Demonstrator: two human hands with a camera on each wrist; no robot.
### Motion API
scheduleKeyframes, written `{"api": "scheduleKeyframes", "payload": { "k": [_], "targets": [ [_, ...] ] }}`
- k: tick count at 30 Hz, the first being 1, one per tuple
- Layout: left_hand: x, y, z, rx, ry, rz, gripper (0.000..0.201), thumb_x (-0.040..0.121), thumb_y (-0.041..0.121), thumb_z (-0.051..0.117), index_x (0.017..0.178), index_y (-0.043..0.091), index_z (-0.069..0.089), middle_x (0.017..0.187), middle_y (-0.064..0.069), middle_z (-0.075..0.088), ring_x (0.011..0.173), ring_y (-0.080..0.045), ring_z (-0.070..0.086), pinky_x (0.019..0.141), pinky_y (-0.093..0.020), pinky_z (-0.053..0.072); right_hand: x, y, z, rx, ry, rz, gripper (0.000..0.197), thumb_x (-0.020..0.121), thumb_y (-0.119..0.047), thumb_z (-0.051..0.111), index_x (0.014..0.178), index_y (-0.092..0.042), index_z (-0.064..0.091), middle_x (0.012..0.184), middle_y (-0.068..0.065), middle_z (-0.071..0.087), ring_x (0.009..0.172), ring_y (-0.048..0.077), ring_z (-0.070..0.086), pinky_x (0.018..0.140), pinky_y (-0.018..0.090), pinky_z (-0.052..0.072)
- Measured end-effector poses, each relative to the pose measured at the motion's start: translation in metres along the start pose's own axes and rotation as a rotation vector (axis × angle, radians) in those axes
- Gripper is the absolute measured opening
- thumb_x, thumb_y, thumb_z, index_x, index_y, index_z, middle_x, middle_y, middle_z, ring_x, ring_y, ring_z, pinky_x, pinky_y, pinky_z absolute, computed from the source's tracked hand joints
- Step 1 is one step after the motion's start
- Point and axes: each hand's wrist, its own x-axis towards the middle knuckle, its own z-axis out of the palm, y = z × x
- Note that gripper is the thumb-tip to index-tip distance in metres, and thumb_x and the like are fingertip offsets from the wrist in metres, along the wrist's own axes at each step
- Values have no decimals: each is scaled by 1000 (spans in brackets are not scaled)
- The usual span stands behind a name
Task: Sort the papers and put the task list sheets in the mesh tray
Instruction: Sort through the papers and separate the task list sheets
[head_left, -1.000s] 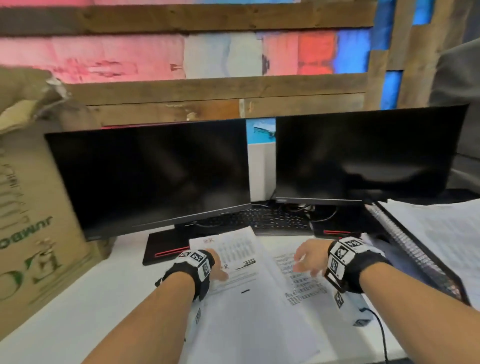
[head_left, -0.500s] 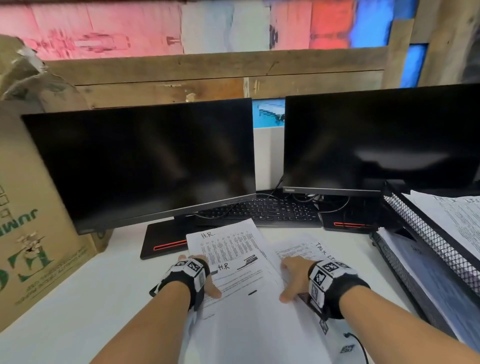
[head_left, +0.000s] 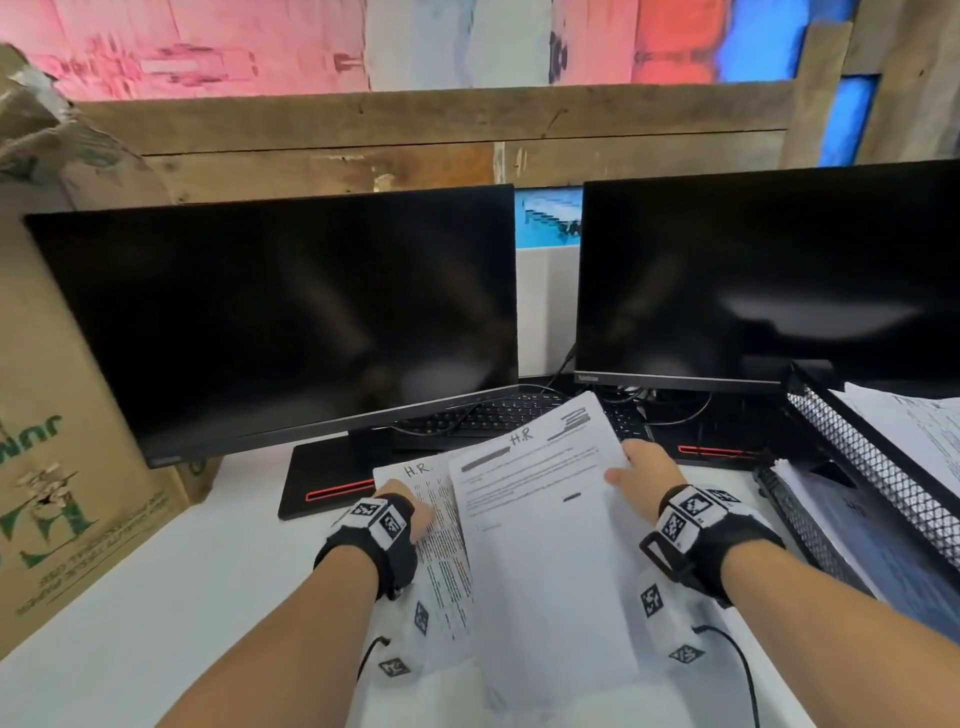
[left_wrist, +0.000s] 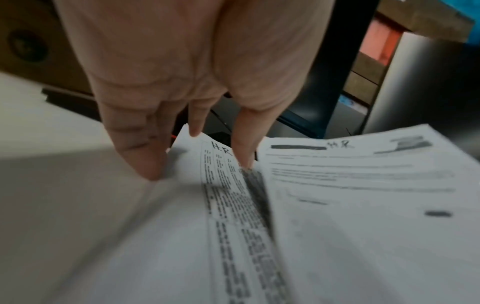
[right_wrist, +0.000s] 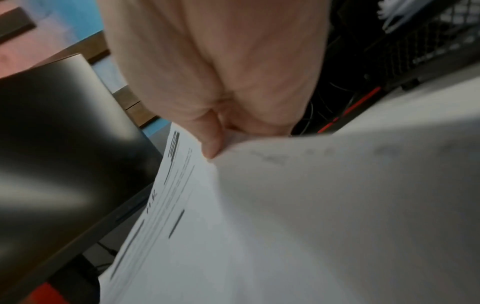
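Where the two forearms reached in over the smooth white bench (head_left: 130, 597), thin white printed papers lay nearest, overlapping in a loose fan. The right hand (head_left: 647, 480) gripped the top sheet (head_left: 540, 519), a flat rectangle of text hand-marked "H.R", by its right edge; in the right wrist view the thumb (right_wrist: 211, 142) pinched down on that edge with the other fingers hidden beneath, and the sheet was tilted up off the pile, its far corner over the keyboard. The left hand (head_left: 410, 501) rested on the lower sheet (head_left: 441, 551), a densely printed page also marked "H.R."; in the left wrist view its fingers (left_wrist: 145, 152) were straight and slightly spread, tips pressing the paper flat near its far left corner, just left of the lifted sheet's edge. Both wrists wore black straps with square black-and-white markers.

To the right stood the mesh tray (head_left: 878, 467), black wire lattice in stacked tiers, with papers already lying in its upper and lower levels, well apart from the held sheet. Beyond the hands a black keyboard (head_left: 498, 415) sat partly under the left monitor (head_left: 280, 322); a right monitor (head_left: 769, 280), equally dark and glossy, stood beside it. A brown cardboard box (head_left: 57, 441) with green print closed off the left side. Rough wooden planks and painted panels formed the far wall.
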Motion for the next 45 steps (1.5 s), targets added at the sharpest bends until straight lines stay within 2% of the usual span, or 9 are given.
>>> {"api": "scheduleKeyframes", "payload": {
  "k": [4, 9, 16, 23, 26, 33, 37, 41, 45],
  "targets": [
    [3, -11, -1, 59, -68, -27, 47, 86, 22, 67, 128, 10, 51, 122, -6, 57, 111, -23, 57, 90, -29, 49, -3, -9, 14, 58, -97, -95, 35, 88, 6, 47, 116, -7, 63, 110, 2, 63, 104, 17, 58, 82, 20, 38],
    [4, -10, -3, -197, -32, -49, 51, 82, 29, 73, 123, 5, 55, 105, -9, 58, 90, -22, 54, 78, -27, 44, -8, 4, 46, 37, -351, -83, 46, 80, 9, 57, 120, -15, 58, 108, 1, 68, 99, 17, 64, 92, 30, 51],
    [6, -9, 4, -317, 16, 148, 34, 83, 9, 70, 116, 4, 64, 117, -14, 66, 106, -29, 62, 95, -40, 50, 4, 8, 41, 132, -240, -4, 32, 85, 7, 57, 104, -17, 65, 113, 7, 64, 99, 23, 63, 85, 29, 51],
    [-2, -5, -12, -476, 34, 212, 29, 86, 5, 66, 114, 8, 64, 107, -5, 67, 87, -18, 60, 71, -25, 49, -10, 29, 6, -517, -96, 326, 79, 76, -42, 73, 139, -19, 31, 136, 10, 41, 125, 32, 42, 100, 41, 42],
    [-5, -4, -14, -536, 48, 240, 29, 84, 2, 67, 112, 8, 64, 111, -9, 69, 95, -22, 64, 83, -30, 51, -19, 36, -5, -653, -181, 387, 96, 61, -63, 76, 130, -14, 32, 127, 9, 50, 116, 29, 51, 91, 37, 47],
    [-19, 8, -17, -644, 104, 296, 27, 87, 1, 62, 114, 6, 64, 109, -10, 68, 86, -19, 63, 66, -21, 47, -22, 49, -11, -597, -172, 321, 68, 64, -42, 84, 109, -6, 47, 101, 1, 59, 96, 24, 63, 80, 32, 54],
    [-29, 15, -31, -707, 69, 347, 23, 90, 0, 58, 107, 14, 64, 97, -2, 68, 77, -11, 65, 55, -15, 51, -20, 44, -30, -316, -146, 215, 36, 78, -28, 77, 69, -13, 46, 72, -1, 50, 68, 14, 52, 53, 19, 38],
    [-37, 21, -50, -726, 75, 415, 22, 89, 4, 61, 99, 23, 65, 109, -6, 70, 96, -24, 68, 91, -45, 53, -22, 10, -68, -5, 44, 6, 16, 89, -16, 64, 80, -3, 66, 76, 14, 64, 62, 15, 54, 53, 19, 40],
    [-46, 24, -69, -769, 111, 467, 22, 89, 5, 61, 99, 23, 66, 107, -5, 71, 96, -25, 68, 92, -49, 52, -21, -24, -108, 41, 239, -70, 21, 92, -14, 58, 88, 5, 66, 87, 22, 66, 69, 19, 54, 58, 26, 42]
  ]
}}
